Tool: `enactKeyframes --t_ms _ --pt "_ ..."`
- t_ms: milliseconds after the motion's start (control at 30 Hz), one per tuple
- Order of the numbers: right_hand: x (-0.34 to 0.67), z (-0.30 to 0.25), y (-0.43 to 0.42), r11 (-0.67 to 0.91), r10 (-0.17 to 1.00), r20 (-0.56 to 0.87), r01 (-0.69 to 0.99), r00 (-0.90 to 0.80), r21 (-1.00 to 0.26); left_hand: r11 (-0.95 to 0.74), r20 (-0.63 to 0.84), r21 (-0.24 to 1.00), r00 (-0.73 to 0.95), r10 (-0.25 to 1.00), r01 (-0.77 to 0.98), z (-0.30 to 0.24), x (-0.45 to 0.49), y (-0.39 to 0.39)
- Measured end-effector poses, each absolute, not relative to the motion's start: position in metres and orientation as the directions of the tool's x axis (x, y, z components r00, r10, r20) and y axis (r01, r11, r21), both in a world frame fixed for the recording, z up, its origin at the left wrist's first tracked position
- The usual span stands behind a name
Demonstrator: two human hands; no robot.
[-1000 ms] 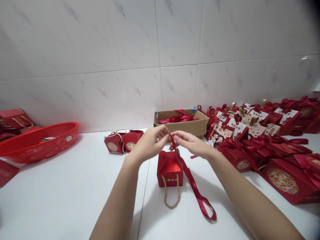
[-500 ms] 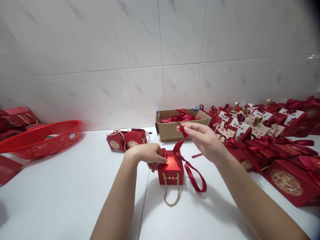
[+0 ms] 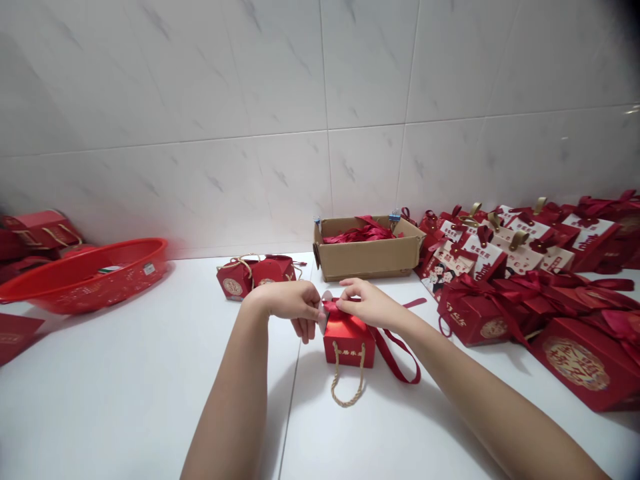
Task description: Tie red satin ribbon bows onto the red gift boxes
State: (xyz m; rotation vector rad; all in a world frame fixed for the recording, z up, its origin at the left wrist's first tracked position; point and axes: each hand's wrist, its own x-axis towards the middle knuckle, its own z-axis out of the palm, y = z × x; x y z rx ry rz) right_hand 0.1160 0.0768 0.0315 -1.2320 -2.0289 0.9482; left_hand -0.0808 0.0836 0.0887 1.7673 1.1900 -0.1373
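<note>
A small red gift box [image 3: 349, 333] with gold lettering stands on the table between my hands. Its twisted cord handle [image 3: 347, 404] hangs down the front onto the table. My left hand [image 3: 299, 310] pinches the flap at the box's left end, which is tilted outward. At the top of the box, my right hand [image 3: 367, 301] has thumb and fingers closed on a dark red ribbon [image 3: 407, 380]. The ribbon runs across the box top, and its loose length loops down on the right. The right fingertips partly cover the ribbon's end.
Behind the box sits a cardboard box [image 3: 370, 260] of red ribbons. Two corded red boxes [image 3: 273, 270] stand at the back left, near a red plastic basket [image 3: 100, 277]. Many decorated boxes [image 3: 570, 363] crowd the right side. A tiled wall [image 3: 250, 187] closes off the back.
My right hand has come down from above, bringing the ribbon over to the box's top left. My left hand now holds the left flap pulled outward.
</note>
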Motion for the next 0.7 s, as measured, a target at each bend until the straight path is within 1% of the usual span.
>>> enactKeyframes --t_ms 167,300,400,467,533,633,700 --pt "0.112 0.026 0.080 0.362 0.898 0.147 0.509 -0.414 -0.781 -0.070 -0.537 0.623 0.491 0.686 0.779 0.093 -0.076 0.080" --pt "0.110 0.023 0.081 0.385 0.903 0.195 0.520 -0.382 -0.762 -0.078 -0.515 0.599 0.457 0.725 0.797 0.095 -0.080 0.078" --pt "0.110 0.023 0.080 0.387 0.907 0.205 0.534 -0.368 -0.752 -0.100 -0.438 0.586 0.418 0.796 0.804 0.095 -0.087 0.079" --pt "0.110 0.022 0.081 0.384 0.909 0.200 0.543 -0.367 -0.747 -0.137 -0.353 0.575 0.396 0.848 0.807 0.095 -0.088 0.080" --pt "0.110 0.022 0.081 0.385 0.908 0.200 0.545 -0.368 -0.745 -0.205 -0.293 0.533 0.407 0.865 0.821 0.096 -0.086 0.080" --pt "0.109 0.020 0.081 0.398 0.902 0.213 0.531 -0.376 -0.748 -0.310 -0.276 0.458 0.464 0.842 0.833 0.097 -0.079 0.081" --pt "0.109 0.019 0.081 0.401 0.900 0.216 0.525 -0.379 -0.751 -0.337 -0.277 0.441 0.483 0.831 0.832 0.097 -0.075 0.081"
